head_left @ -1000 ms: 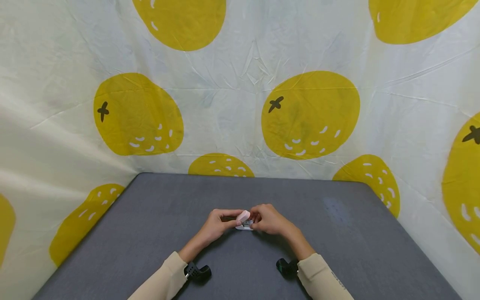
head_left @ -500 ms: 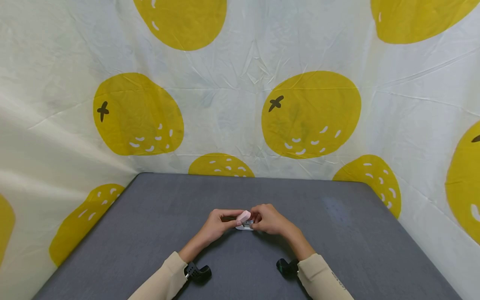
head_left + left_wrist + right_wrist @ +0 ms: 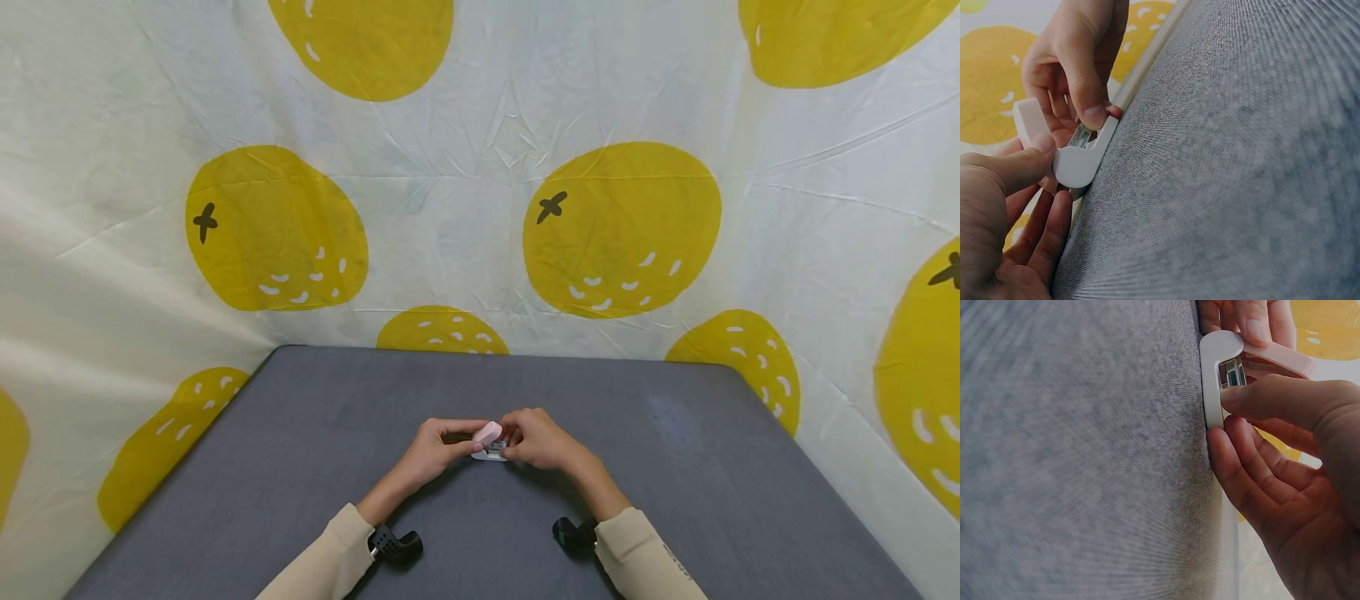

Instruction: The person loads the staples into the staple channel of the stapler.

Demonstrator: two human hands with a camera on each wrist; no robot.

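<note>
A small stapler (image 3: 489, 455) with a white base and a pink top lies on the table between both hands, its top raised from the base. My left hand (image 3: 431, 450) grips it at the hinge end, the thumb against the pink top (image 3: 1030, 122). At the other end my right hand (image 3: 543, 440) pinches the base. In the right wrist view, the right thumb presses at the metal staple channel (image 3: 1233, 374) inside the white base (image 3: 1211, 381), with fingers under its front. Whether staples lie in the channel is hard to tell.
The grey table (image 3: 360, 383) has rounded far corners. A pale curtain (image 3: 450, 233) with yellow fruit shapes hangs behind it and along both sides. Black wrist cameras, such as the left one (image 3: 397, 546), sit inside the beige sleeves (image 3: 322, 554).
</note>
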